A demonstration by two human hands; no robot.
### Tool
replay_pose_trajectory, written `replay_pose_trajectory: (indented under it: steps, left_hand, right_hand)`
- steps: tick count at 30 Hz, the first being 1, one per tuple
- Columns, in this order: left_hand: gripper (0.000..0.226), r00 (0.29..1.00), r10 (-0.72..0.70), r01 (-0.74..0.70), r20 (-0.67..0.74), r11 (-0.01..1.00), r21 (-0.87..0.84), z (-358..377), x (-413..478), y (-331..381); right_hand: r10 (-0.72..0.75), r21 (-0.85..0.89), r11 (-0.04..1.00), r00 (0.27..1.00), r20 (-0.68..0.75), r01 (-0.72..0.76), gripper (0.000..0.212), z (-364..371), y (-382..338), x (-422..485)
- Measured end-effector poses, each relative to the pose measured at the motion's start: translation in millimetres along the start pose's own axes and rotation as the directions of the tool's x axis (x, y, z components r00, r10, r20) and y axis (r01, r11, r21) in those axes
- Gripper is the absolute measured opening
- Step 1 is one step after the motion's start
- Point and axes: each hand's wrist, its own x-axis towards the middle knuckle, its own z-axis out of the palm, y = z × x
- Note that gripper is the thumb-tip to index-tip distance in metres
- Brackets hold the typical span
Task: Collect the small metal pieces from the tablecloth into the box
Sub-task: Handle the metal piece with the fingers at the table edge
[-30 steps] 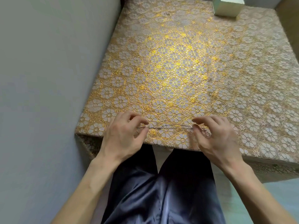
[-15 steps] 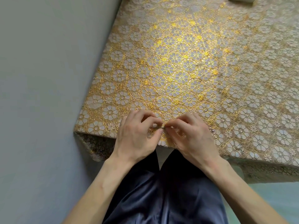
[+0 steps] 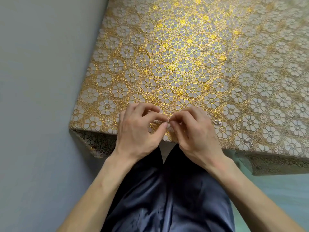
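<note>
Left hand: the left hand (image 3: 138,131) hovers over the near edge of the worktop with its fingers curled, thumb and forefinger pinching a thin metal piece (image 3: 167,121).
Right hand: the right hand (image 3: 197,134) sits just beside the left, fingertips meeting it, and pinches the same piece from the right with thumb and forefinger; its other fingers are curled under.
Thin metal piece: silvery and very small, it is held between the two sets of fingertips just above the tablecloth (image 3: 175,56). Its shape is too fine to make out, and whether it touches the cloth cannot be told.
Loose metal piece: a small shiny cluster (image 3: 217,122) lies on the cloth just right of the right hand, near the near edge.
Farther metal piece: another silvery speck (image 3: 240,90) lies on the cloth, farther away and to the right, well apart from both hands.
Tablecloth: gold and pale, with an embossed flower pattern. It covers the whole worktop and hangs over the near edge and the near left corner.
Surroundings: a plain grey wall (image 3: 41,81) runs along the left side of the worktop, and dark satin trousers (image 3: 167,198) fill the near centre between the forearms.
</note>
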Motion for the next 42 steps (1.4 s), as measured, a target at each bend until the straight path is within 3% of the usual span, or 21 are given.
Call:
replay_pose_trajectory:
  steps: [12, 33, 42]
  left_hand:
    - [0.009, 1.000, -0.003, 0.002, -0.008, 0.998, -0.070, -0.6, -4.0, -0.8]
    - [0.010, 1.000, 0.014, -0.014, -0.008, 0.999, -0.037, 0.1, -5.0, -0.5]
    - [0.009, 1.000, 0.005, -0.006, -0.026, 0.999, -0.046, -0.6, -4.4, 1.4]
  right_hand:
    - [0.034, 0.129, 0.991, 0.991, -0.126, -0.018, 0.012, 2.6, -1.6, -12.4]
    - [-0.067, -0.086, 0.994, 0.997, -0.049, 0.063, 0.017, 0.4, -4.7, -8.5]
    - [-0.029, -0.002, 1.000, 0.998, -0.055, 0.029, 0.016, 0.1, -5.2, -8.1]
